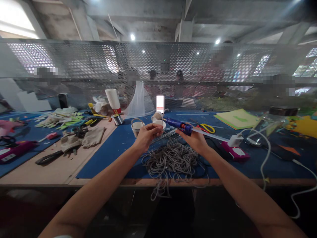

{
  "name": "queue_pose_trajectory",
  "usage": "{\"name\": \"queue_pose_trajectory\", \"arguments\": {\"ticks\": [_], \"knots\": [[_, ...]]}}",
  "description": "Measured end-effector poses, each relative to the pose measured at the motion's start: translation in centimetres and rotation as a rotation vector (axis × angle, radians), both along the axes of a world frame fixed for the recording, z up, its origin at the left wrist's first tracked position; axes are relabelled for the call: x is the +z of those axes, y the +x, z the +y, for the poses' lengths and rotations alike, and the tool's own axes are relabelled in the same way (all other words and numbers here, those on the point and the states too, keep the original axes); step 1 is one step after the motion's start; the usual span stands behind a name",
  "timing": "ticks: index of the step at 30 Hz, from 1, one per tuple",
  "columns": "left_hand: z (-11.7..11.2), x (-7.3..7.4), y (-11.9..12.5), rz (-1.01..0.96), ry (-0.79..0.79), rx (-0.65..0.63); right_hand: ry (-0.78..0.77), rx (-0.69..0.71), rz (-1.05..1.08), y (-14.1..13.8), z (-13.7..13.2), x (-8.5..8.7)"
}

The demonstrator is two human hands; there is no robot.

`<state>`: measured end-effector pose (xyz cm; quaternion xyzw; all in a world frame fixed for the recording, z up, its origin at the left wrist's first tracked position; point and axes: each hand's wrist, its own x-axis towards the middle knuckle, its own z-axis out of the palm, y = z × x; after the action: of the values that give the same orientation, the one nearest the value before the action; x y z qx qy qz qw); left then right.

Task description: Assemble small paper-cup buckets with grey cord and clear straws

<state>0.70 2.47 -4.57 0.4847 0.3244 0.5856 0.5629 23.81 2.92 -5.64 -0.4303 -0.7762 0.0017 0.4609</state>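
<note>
1. From the head view, the blue tabletop [109, 158] is giving room left of the left hand [146, 135]; gray cord [173, 158] is spilling over its front edge, bodyward of the fingers.
2. Left fingers are pinching together on a cord strand; the right hand [196, 140] is closing around a smooth plastic glue gun [177, 124], its nozzle pointing toward them.
3. The soft, tangled pile is lying between the wrists; a round white cup [159, 124] is standing just beyond the left fingers.

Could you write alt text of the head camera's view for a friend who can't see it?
A person's right grip holds a glue gun, while the left grip, by a white cup, appears to pinch gray cord, much of it tangled on a blue mat. A perforated screen stands behind.
</note>
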Motion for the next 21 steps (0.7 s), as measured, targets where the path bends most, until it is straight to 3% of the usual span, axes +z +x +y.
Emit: {"name": "queue_pose_trajectory", "arguments": {"ticks": [21], "knots": [[-0.1, 0.09, -0.11, 0.033, -0.003, -0.001, 0.01, -0.026, -0.014, -0.02, -0.15, 0.13]]}}
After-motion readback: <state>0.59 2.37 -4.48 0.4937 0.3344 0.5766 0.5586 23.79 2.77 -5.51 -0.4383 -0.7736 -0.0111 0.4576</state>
